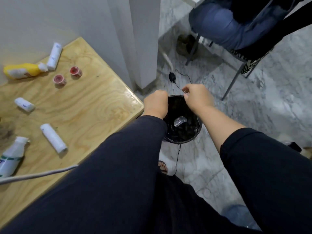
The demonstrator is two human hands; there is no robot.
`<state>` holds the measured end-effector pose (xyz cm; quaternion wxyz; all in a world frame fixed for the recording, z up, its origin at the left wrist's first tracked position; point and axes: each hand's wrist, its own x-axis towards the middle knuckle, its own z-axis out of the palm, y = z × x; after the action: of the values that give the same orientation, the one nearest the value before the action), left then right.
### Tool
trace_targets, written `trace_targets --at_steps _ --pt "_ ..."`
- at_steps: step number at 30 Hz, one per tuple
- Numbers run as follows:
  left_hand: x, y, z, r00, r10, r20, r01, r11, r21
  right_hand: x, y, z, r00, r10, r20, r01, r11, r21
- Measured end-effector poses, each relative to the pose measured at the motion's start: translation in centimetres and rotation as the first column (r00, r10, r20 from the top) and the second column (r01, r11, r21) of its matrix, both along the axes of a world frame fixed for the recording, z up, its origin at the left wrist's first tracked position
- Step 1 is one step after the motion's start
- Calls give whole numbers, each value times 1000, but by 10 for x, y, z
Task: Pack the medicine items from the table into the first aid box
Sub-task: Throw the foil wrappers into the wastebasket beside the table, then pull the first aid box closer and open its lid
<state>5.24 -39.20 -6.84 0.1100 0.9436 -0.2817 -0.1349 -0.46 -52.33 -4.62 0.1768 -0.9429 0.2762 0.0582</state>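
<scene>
Both hands are held over a round black waste bin (183,122) lined with dark plastic, on the marble floor just off the corner of the light wooden table (87,105). Left hand (156,104) is curled into a loose fist at the bin's near-left rim; whether it grips anything cannot be told. Right hand (196,97) sits above the far rim, thumb and forefinger pinched together, seemingly on something thin; the object is too small to identify. A crumpled clear wrapper (180,121) lies inside the bin.

All medicine items are on the table, well left of both hands, none touched:
- yellow squeeze bottle with white cap (22,71), lying flat
- white bandage roll (54,56) touching that cap
- two small red-topped round tape rolls (59,80), (76,71)
- short white gauze roll (24,104)
- long white gauze roll (53,138)
- white bottle with green label (11,156) at the left edge

First aid box is out of view.
</scene>
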Motion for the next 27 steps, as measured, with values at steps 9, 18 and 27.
trace_targets --at_steps 9,18,27 --pt "-2 96 60 980 93 174 -87 995 -44 8 88 64 981 187 52 -182 979 -89" --pt "-21 278 111 921 243 305 -271 961 52 12 244 108 862 505 37 -498 860 -113" --pt "-56 468 133 757 563 331 -608 792 43 29 419 119 645 763 43 -749 643 -161"
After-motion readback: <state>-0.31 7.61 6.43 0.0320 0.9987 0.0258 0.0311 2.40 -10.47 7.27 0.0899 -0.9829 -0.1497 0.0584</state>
